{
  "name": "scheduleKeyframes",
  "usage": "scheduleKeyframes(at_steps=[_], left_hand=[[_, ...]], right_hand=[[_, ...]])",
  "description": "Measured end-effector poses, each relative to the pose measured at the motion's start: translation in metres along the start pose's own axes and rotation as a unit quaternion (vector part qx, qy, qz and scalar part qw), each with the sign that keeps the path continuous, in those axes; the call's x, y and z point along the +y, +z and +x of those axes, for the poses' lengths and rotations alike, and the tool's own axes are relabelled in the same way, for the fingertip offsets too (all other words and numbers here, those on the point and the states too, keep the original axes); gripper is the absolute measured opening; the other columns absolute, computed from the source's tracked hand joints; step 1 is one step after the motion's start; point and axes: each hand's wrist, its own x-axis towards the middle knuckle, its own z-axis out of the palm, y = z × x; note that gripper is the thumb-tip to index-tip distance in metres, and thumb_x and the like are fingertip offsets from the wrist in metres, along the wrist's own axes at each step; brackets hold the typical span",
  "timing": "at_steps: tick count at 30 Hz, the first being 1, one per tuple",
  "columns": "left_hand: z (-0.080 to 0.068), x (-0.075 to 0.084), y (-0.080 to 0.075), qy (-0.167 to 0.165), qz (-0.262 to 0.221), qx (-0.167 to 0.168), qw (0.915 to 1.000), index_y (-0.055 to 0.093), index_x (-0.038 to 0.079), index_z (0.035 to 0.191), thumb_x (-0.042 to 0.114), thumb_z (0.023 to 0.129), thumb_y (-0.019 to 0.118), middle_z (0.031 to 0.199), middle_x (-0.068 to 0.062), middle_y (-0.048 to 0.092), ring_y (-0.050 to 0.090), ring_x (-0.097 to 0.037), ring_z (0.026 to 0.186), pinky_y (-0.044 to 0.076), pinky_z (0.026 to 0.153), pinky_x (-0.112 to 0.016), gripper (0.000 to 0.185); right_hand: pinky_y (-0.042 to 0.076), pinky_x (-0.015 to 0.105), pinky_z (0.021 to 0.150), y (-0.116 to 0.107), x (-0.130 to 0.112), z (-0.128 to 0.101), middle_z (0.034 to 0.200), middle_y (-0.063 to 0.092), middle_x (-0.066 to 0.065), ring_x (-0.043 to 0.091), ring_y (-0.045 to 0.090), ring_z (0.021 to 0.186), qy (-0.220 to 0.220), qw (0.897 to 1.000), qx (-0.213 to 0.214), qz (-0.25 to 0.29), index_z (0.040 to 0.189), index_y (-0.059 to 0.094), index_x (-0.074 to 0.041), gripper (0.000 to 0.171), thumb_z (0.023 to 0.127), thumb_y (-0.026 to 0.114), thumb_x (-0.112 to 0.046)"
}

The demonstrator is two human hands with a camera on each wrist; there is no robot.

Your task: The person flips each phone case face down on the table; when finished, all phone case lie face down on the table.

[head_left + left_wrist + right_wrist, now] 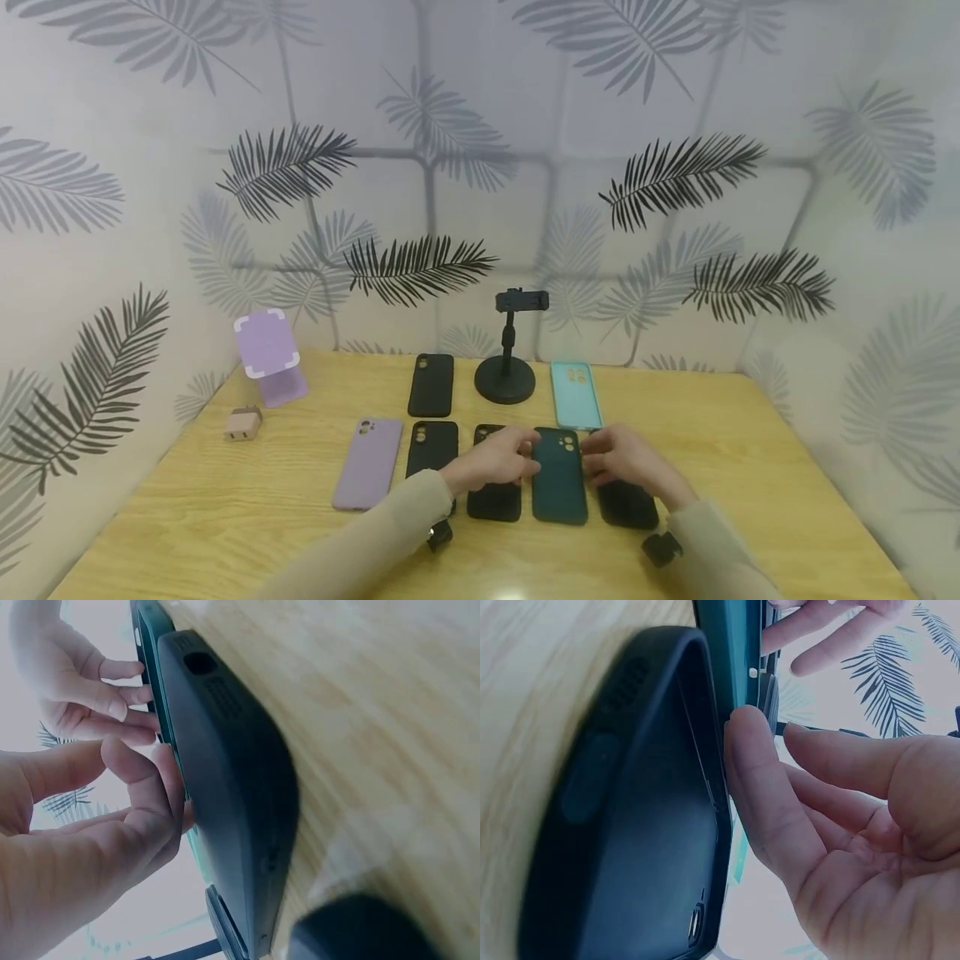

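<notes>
Both hands sit on the dark teal phone case: left hand and right hand touch its edges, fingers relaxed, no real grip.

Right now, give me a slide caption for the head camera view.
Two hands, left hand and right hand, touch the dark green phone case among cases on a wooden table.
</notes>
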Motion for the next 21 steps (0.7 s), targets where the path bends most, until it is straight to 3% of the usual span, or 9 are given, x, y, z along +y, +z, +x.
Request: scheduleKeyframes(at_steps=[4,10,16,21], left_hand=[[0.0019,0.0020,0.0001,-0.007,-0.017,0.006,0.9998,0.046,0.001,0.142,0.008,0.094,0.063,0.140,-0.026,0.049,0.063,-0.028,0.106,0.056,0.077,-0.040,0.052],[0.0013,-0.0004,-0.0014,-0.016,-0.079,0.035,0.9962,0.044,0.003,0.144,0.011,0.095,0.063,0.139,-0.024,0.051,0.062,-0.026,0.104,0.053,0.079,-0.041,0.053],[-0.0001,0.0009,0.0011,-0.019,-0.116,0.064,0.9909,0.044,0.003,0.145,0.012,0.095,0.063,0.137,-0.021,0.054,0.062,-0.028,0.108,0.053,0.088,-0.045,0.054],[0.0020,0.0036,0.0051,-0.009,-0.142,0.064,0.9877,0.046,0.003,0.144,0.010,0.095,0.063,0.132,-0.019,0.059,0.063,-0.025,0.109,0.053,0.092,-0.047,0.052]], right_hand=[[0.061,0.040,0.072,0.0009,-0.0035,0.0028,0.115,0.063,0.035,0.029,0.070,0.087,0.002,1.000,-0.002,-0.004,0.120,0.057,0.021,0.031,0.092,0.057,0.006],[0.061,0.039,0.073,0.0029,-0.0050,0.0043,0.115,0.065,0.033,0.029,0.070,0.088,0.014,1.000,0.001,-0.002,0.120,0.058,0.019,0.031,0.093,0.059,0.004],[0.061,0.038,0.074,0.0060,-0.0049,0.0049,0.110,0.069,0.027,0.028,0.071,0.090,0.026,1.000,-0.003,0.004,0.119,0.061,0.016,0.032,0.095,0.062,-0.005],[0.061,0.040,0.076,0.0083,-0.0061,0.0069,0.108,0.070,0.025,0.031,0.072,0.094,0.018,0.999,-0.027,0.029,0.118,0.064,0.011,0.034,0.099,0.059,-0.016]])
